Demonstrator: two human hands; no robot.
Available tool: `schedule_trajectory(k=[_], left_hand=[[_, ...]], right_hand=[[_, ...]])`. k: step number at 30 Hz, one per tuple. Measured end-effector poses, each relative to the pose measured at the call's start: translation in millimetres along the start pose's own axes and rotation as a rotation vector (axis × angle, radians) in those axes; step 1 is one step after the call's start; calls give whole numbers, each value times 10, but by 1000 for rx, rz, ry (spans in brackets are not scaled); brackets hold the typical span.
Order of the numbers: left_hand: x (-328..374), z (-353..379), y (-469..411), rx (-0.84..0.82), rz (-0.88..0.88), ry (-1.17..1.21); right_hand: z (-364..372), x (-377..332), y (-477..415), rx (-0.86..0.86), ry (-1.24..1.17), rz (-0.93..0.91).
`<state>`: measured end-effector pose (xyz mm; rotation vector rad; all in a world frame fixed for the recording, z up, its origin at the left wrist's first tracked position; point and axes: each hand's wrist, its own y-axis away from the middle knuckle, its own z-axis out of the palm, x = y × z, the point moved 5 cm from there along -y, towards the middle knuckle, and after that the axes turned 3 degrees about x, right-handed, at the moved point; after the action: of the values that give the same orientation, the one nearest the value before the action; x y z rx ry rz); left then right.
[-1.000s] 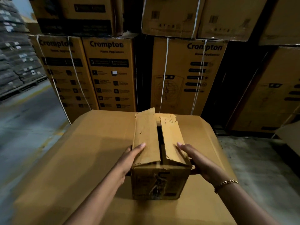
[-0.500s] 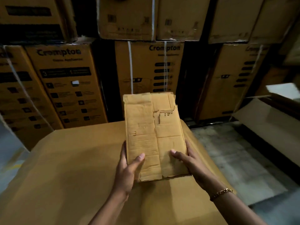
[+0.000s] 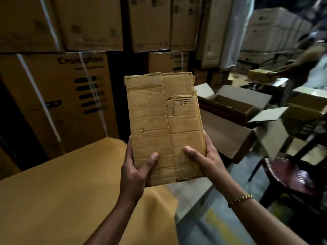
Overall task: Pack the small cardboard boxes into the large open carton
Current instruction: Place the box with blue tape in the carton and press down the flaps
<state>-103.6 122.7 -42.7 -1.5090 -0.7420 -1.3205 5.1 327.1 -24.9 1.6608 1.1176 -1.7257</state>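
Observation:
A small worn cardboard box point(image 3: 164, 128) is held up in front of me, its flapped face turned toward the camera, one flap torn. My left hand point(image 3: 136, 172) grips its lower left edge with the thumb across the front. My right hand point(image 3: 203, 160) grips the lower right edge the same way; a gold bracelet sits on that wrist. The large open carton point(image 3: 228, 121) stands on the floor to the right, flaps spread, its inside dark.
A big closed brown carton point(image 3: 62, 191) lies under my left arm. Stacked strapped cartons point(image 3: 58, 96) form a wall behind. A dark red round stool point(image 3: 290, 175) stands at right. Another person point(image 3: 311, 57) reaches over boxes at far right.
I have lifted the small box off the big closed carton and swung it to the right. The view turned right, bringing the open carton and the stool into sight.

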Motion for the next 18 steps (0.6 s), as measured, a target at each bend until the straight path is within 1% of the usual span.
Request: schedule_trajectory(k=[2,8,14,18], left_hand=[[-28,560,-115,-35,12,17],[46,2145,-413,-126,64,39],[288,3251,-950,-174,163,57],[331,3861,-1422,-170,213,77]], right_hand=[[-534,-13,-101,40,15,-32],[-2098,-61,-503,183,136,-34],[-3098,-335,-1122,248,178,-113],[-3604,-432,-1700,232,174,-194]])
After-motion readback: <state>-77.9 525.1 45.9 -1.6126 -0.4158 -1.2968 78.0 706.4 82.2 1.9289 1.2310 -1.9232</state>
